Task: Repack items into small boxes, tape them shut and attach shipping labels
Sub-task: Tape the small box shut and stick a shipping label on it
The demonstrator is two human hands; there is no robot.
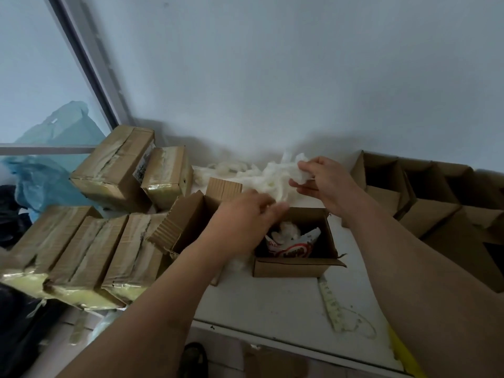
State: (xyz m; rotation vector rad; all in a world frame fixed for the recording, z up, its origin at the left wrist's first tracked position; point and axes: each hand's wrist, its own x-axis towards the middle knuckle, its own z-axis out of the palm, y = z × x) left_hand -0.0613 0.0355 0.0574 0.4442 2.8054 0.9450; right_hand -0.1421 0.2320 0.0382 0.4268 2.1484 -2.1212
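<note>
Head view: your right hand [326, 178] pinched a wad of white filler [272, 175] above the pile behind the open small box [294, 241]. Your left hand [245, 216] reached over the box, fingers loosely extended; its hold was unclear. The red-and-white packet [291, 246] sat inside. Ideally, you tucked filler evenly around it, below the flaps.

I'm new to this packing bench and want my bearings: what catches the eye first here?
Both hands work at the centre: the right hand pinches white stuffing from a heap by the wall, the left hand reaches over the open small box holding a red-and-white packet. Taped boxes crowd the left; empty open cartons line the right.
</note>
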